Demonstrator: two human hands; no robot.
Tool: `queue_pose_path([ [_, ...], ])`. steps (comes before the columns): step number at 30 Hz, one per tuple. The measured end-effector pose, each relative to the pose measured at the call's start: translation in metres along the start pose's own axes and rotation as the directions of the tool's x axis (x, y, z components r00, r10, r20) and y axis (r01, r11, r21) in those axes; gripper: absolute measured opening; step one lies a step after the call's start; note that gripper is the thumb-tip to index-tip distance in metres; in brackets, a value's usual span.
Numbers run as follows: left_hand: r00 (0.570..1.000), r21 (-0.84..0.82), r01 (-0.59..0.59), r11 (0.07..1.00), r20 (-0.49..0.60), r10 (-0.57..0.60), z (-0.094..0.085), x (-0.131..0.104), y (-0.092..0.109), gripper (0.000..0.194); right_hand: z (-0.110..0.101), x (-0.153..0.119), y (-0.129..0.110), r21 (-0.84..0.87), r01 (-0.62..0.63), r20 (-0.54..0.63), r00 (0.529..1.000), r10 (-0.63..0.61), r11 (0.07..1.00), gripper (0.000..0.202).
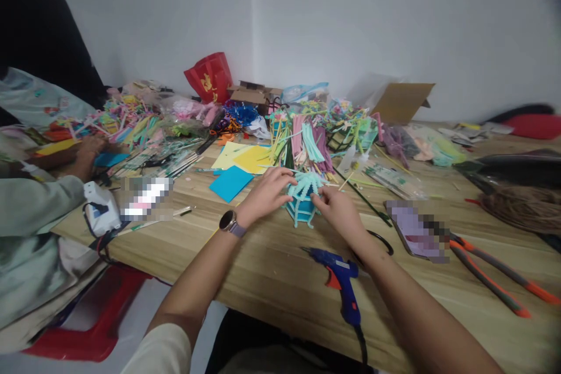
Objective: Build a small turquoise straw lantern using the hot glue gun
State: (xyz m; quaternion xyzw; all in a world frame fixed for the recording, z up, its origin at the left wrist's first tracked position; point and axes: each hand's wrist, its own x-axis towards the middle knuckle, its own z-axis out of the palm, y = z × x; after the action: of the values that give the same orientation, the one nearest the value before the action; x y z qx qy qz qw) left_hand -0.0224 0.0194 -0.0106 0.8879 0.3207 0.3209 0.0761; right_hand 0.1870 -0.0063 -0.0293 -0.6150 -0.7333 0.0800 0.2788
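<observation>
A small turquoise pipe-cleaner craft (pixel 302 210) stands upright on little legs on the wooden table, with blue panels in its sides and fuzzy strips fanning down from the top. My left hand (pixel 266 194) holds it from the left, fingers curved over its upper edge and thumb lower down. On the opposite side my right hand (pixel 340 210) grips the edge between thumb and fingers; some fingertips are hidden. Nearer to me lies a blue hot glue gun (pixel 340 269) with an orange trigger, its nozzle pointing left. A blue card (pixel 231 183) is left of my left hand.
Bundled pipe cleaners (pixel 309 140) and finished crafts crowd the back. Right are a blurred-out phone (pixel 409 231), orange-grey pliers (pixel 491 274) and brown yarn (pixel 521 210). On the left, a co-worker's sleeve (pixel 44 204) rests near a white power box (pixel 101 210). A red bag (pixel 210 77) stands behind.
</observation>
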Motion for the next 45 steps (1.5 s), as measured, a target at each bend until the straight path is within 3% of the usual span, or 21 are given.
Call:
queue_pose_path([
  [6,0.998,0.009,-0.024,1.000,0.058,0.023,0.017,0.009,0.016,0.028,-0.018,0.006,0.023,0.251,0.086,0.168,0.977,-0.131,0.964,0.034],
  [11,0.998,-0.006,0.009,1.000,0.062,-0.009,0.029,0.009,0.020,0.032,-0.019,0.008,0.030,0.312,0.058,0.180,0.976,-0.119,0.948,0.034],
  [15,0.998,-0.035,0.047,0.998,0.044,-0.045,0.033,0.010,0.020,0.036,-0.020,0.002,0.027,0.312,0.080,0.118,0.985,-0.122,0.947,0.027],
  [20,0.997,-0.062,0.068,0.996,0.052,-0.065,0.033,0.010,0.022,0.034,-0.019,-0.018,0.012,0.358,-0.036,-0.120,0.989,0.084,0.933,0.026],
  [24,0.996,-0.058,0.079,0.995,0.055,-0.076,0.033,0.011,0.029,0.025,-0.013,-0.027,-0.003,0.383,-0.169,0.111,0.984,0.136,0.908,0.028],
  [28,0.995,-0.028,0.084,0.996,0.056,-0.082,0.033,0.009,0.035,0.024,-0.010,-0.023,-0.011,0.483,-0.318,0.317,0.932,0.176,0.816,0.021],
  [33,0.991,-0.067,0.133,0.989,0.035,-0.131,0.030,0.000,0.036,0.048,-0.009,-0.022,-0.012,0.545,-0.371,0.357,0.914,0.192,0.752,0.019],
  [35,0.976,-0.087,0.206,0.975,-0.056,-0.211,0.031,-0.004,0.037,0.043,-0.007,-0.024,-0.013,0.540,-0.374,0.353,0.914,0.200,0.754,0.019],
  [38,0.906,-0.067,0.371,0.926,-0.192,-0.377,0.035,-0.007,0.042,0.017,-0.004,-0.026,-0.014,0.521,-0.379,0.351,0.912,0.213,0.765,0.022],
  [42,0.857,-0.021,0.491,0.871,-0.168,-0.487,0.046,-0.003,0.048,0.015,-0.001,-0.029,-0.017,0.480,-0.343,0.308,0.928,0.211,0.808,0.024],
  [45,0.838,-0.105,0.525,0.845,-0.110,-0.534,0.051,0.002,0.047,0.016,-0.002,-0.029,-0.019,0.459,-0.318,0.289,0.936,0.199,0.830,0.025],
])
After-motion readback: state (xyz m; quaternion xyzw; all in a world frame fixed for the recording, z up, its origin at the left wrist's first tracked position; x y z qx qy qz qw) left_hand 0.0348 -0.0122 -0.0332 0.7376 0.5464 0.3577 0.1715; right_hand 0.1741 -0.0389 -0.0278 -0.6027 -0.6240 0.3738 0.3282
